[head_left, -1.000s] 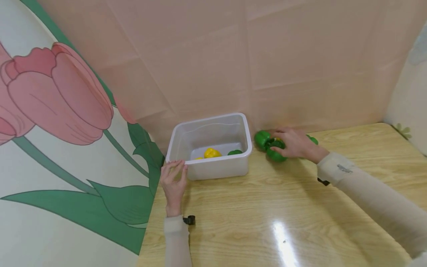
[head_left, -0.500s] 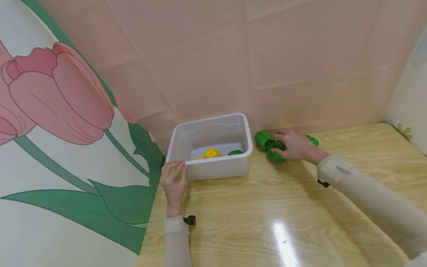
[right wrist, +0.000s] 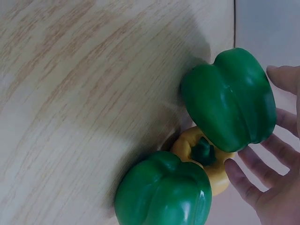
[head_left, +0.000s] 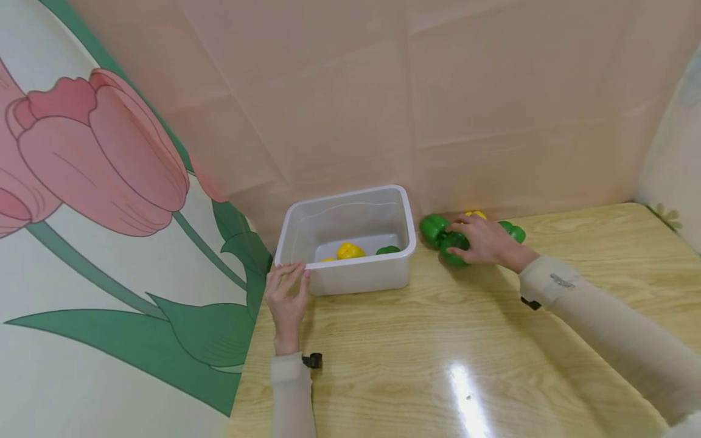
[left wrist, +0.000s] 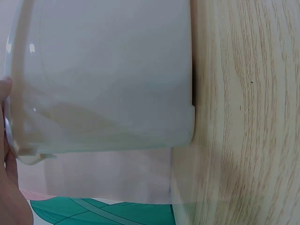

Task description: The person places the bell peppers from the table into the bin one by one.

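Head and wrist views of a person working at a wood-grain worktop (head_left: pixel 383 353). The right hand (head_left: pixel 484 243) is set about the front green pepper (right wrist: pixel 229 101), thumb at one side and spread fingers at the other; whether it grips cannot be told. That pepper lies on the worktop to the right of the white bin (head_left: pixel 361 277), touching a left green pepper (head_left: pixel 432 230). Relative to one second earlier, the right hand sits slightly nearer the person, and the yellow pepper (right wrist: pixel 216 177) now shows above the knuckles, where formerly a yellow patch appeared between the fingers. A further green pepper (right wrist: pixel 164 194) adjoins the yellow one. The left hand (head_left: pixel 285 304) is unchanged, pinching the bin's near-left rim. The bin's contents, a yellow pepper (head_left: pixel 349 251) and a green pepper (head_left: pixel 387 250), likewise stay put.
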Demonstrator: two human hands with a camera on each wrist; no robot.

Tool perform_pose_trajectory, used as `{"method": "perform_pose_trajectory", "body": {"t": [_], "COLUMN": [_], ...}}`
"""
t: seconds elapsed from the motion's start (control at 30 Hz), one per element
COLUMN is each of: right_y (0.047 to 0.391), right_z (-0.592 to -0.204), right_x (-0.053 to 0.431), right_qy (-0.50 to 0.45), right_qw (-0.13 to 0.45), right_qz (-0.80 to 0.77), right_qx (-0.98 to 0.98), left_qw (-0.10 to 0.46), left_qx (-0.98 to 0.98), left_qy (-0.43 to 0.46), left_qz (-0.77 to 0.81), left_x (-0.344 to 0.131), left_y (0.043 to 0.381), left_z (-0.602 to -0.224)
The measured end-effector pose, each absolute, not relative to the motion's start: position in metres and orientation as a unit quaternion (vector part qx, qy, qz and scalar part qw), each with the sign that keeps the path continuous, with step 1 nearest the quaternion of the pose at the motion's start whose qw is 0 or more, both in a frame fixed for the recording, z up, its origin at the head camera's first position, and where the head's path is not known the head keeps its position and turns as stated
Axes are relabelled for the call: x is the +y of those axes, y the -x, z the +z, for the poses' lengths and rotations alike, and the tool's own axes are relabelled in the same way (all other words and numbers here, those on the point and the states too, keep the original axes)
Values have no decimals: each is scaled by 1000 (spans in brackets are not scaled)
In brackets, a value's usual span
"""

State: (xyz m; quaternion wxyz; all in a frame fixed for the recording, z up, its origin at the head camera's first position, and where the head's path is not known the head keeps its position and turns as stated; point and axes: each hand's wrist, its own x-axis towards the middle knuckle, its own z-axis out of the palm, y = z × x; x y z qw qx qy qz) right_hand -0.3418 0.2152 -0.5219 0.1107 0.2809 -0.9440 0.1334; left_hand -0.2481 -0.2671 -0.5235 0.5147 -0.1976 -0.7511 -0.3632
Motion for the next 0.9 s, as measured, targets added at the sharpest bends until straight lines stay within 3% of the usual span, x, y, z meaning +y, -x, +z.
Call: {"method": "perform_pose_trajectory", "body": {"t": [0.9], "right_y": [340], "right_z": [-543], "right_x": [205], "right_qy": [-286], "right_qw": [87], "right_qz": [156], "right_qx": [-941], "left_qw": [510], "left_qx": [-758], "left_qy": [195], "left_qz": [-357], "left_x": [-266], "left_y": [247], "left_z": [-521]}}
